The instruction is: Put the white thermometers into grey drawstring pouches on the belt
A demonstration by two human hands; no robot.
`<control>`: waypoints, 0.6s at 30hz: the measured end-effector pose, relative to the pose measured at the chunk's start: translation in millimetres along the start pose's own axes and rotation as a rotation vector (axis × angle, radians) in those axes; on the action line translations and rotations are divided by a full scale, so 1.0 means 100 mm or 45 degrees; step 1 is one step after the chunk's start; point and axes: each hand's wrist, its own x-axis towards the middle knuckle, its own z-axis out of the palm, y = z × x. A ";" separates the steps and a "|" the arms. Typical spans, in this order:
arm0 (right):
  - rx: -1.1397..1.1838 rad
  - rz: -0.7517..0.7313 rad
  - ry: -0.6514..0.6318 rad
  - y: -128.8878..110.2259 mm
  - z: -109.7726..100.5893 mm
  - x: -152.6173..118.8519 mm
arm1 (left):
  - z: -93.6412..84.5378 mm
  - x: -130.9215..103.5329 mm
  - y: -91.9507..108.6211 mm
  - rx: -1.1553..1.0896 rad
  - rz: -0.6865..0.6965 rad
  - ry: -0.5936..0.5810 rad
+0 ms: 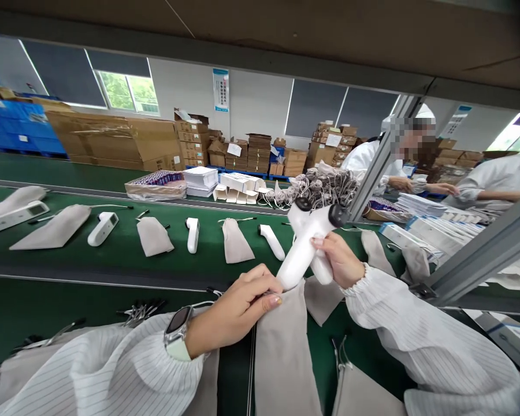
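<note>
My right hand (340,260) is closed on a white infrared thermometer (303,248) with a black round end, tilted with its handle down to the left. A second white thermometer (323,268) crosses behind it, against the same fingers; whether I grip both is hard to tell. My left hand (247,300) pinches the mouth of a long grey cloth pouch (283,346), and the first thermometer's lower end meets that opening. Another grey pouch (325,297) lies just behind, partly covered. At the lower right rests a drawstring pouch (366,390) with its cords up.
Along the green conveyor belt (125,263), grey pouches (153,236) alternate with white thermometers (193,236). Beyond are a pile of pouches (325,182), a white paper stack (201,180) and small boxes (242,185). A metal post (381,156) rises at right, near two co-workers in white.
</note>
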 end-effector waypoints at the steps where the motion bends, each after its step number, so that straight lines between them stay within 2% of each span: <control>1: -0.076 0.058 -0.178 0.01 0.02 -0.01 | -0.01 -0.01 -0.01 -0.001 0.019 0.031; 3: -0.217 0.130 -0.557 0.05 0.10 -0.05 | -0.03 -0.03 -0.02 0.017 0.052 0.105; 4: -0.255 0.115 -0.673 0.08 0.14 -0.06 | -0.04 -0.03 -0.02 0.038 0.055 0.142; 5: -0.266 0.074 -0.722 0.10 0.18 -0.08 | -0.05 -0.04 -0.02 0.064 0.050 0.173; 6: -0.257 0.030 -0.710 0.11 0.19 -0.08 | -0.07 -0.04 -0.02 0.091 0.037 0.195; 9: -0.271 -0.055 -0.481 0.08 0.15 -0.08 | -0.09 -0.03 -0.03 0.149 -0.008 0.211; 12: -0.564 -0.170 -0.348 0.02 0.09 -0.08 | -0.06 -0.01 -0.06 0.196 -0.008 0.209; 15: -0.678 -0.146 -0.487 0.07 0.13 -0.11 | -0.01 -0.01 -0.08 0.254 0.025 0.223; 18: -0.455 0.101 -0.645 0.21 0.20 -0.13 | 0.00 -0.03 -0.05 0.289 0.059 0.219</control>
